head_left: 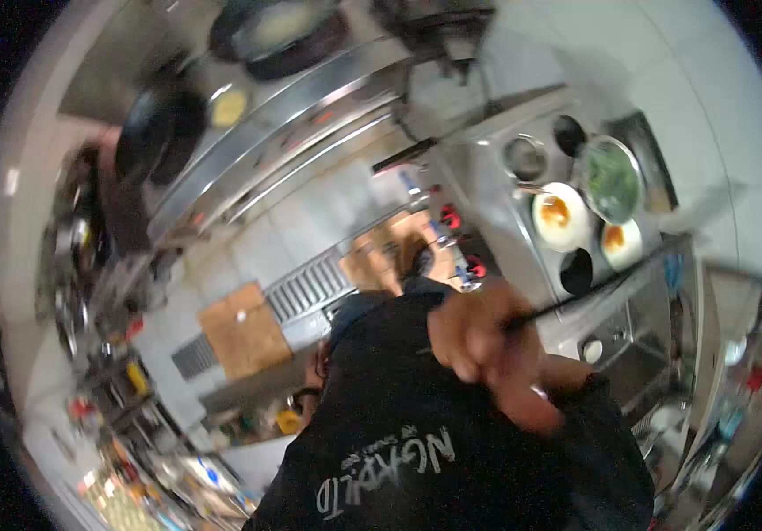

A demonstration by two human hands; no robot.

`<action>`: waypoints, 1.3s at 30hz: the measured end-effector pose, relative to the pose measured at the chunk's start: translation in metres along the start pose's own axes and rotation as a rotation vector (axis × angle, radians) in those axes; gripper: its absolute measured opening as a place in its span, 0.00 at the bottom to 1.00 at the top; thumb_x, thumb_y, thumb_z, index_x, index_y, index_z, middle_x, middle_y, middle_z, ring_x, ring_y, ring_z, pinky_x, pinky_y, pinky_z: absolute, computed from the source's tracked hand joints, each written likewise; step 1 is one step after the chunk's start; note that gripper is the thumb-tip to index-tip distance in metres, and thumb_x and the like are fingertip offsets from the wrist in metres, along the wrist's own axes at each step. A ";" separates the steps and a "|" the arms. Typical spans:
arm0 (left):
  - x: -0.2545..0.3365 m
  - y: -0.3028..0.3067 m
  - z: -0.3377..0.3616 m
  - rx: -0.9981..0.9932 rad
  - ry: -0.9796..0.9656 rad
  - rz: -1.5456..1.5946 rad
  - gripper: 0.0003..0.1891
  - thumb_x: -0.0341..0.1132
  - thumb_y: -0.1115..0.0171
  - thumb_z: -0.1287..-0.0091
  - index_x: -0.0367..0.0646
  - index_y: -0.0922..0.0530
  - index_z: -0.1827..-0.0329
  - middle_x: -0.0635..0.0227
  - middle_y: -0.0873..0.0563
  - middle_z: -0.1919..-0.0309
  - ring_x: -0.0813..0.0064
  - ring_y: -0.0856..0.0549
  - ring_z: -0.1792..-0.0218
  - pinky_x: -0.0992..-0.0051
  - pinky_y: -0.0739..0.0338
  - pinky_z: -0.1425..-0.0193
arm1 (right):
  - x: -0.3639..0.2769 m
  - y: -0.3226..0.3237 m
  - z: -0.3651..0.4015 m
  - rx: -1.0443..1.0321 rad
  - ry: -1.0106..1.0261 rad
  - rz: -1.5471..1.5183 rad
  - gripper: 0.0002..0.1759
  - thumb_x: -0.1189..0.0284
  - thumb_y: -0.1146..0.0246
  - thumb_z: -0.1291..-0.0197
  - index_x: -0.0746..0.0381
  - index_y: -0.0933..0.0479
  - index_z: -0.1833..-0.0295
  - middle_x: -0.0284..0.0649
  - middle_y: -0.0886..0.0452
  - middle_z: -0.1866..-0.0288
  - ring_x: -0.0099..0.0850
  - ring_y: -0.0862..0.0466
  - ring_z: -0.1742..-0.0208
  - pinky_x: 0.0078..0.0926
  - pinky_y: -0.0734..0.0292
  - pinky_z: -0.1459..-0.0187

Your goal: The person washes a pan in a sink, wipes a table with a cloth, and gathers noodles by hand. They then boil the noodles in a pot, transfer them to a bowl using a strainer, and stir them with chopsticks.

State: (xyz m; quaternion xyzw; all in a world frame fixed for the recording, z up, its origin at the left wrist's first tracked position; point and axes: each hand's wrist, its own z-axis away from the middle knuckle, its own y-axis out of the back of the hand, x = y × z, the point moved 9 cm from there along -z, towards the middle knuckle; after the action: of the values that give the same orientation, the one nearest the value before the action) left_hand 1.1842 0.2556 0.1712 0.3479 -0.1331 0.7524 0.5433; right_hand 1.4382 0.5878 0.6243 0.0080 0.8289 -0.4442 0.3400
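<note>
My right hand [491,350] is blurred in front of the black shirt, its fingers closed round a long thin dark utensil [597,290]. That utensil reaches up and right past the steel counter; its far end is hard to make out. Low at my left side, my left hand [316,365] is mostly hidden by the shirt, with a dark band at the wrist. On the counter are a white dish with orange-brown sauce [560,219], a second such dish [621,244] and a bowl of greens [612,181].
Dark pans [161,133] stand on the stove at the upper left, near a small dish with yellow contents [229,107]. Flattened cardboard [244,332] lies on the floor by a drain grate [310,288]. A sink [633,341] is at the right, with crowded shelves at the lower left.
</note>
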 end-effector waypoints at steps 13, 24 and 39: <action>0.245 0.015 -0.251 -0.016 0.012 0.361 0.39 0.64 0.53 0.33 0.44 0.40 0.29 0.58 0.32 0.32 0.54 0.30 0.36 0.52 0.32 0.38 | -0.025 0.158 0.135 0.776 -0.395 1.320 0.10 0.73 0.50 0.31 0.60 0.25 0.51 0.36 0.21 0.67 0.21 0.24 0.63 0.17 0.29 0.64; 0.371 -0.045 -0.436 -0.064 0.238 0.933 0.44 0.64 0.48 0.39 0.51 0.52 0.26 0.54 0.43 0.28 0.50 0.40 0.30 0.41 0.47 0.31 | -0.062 0.077 0.205 1.548 0.031 1.003 0.22 0.75 0.52 0.33 0.70 0.33 0.35 0.40 0.22 0.55 0.29 0.23 0.55 0.24 0.27 0.50; 0.387 0.038 -0.460 -0.145 -0.087 0.946 0.13 0.45 0.57 0.26 0.49 0.29 0.63 0.77 0.39 0.85 0.81 0.41 0.86 0.78 0.42 0.83 | -0.041 0.082 0.182 1.486 -0.661 2.030 0.18 0.66 0.47 0.30 0.69 0.22 0.48 0.36 0.25 0.64 0.25 0.26 0.65 0.20 0.30 0.61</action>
State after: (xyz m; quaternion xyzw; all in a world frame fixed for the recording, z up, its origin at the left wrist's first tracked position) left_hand 0.9101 0.7878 0.1047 0.2418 -0.3515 0.8905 0.1580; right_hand 1.5967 0.5137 0.5198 0.7038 -0.1126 -0.3211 0.6236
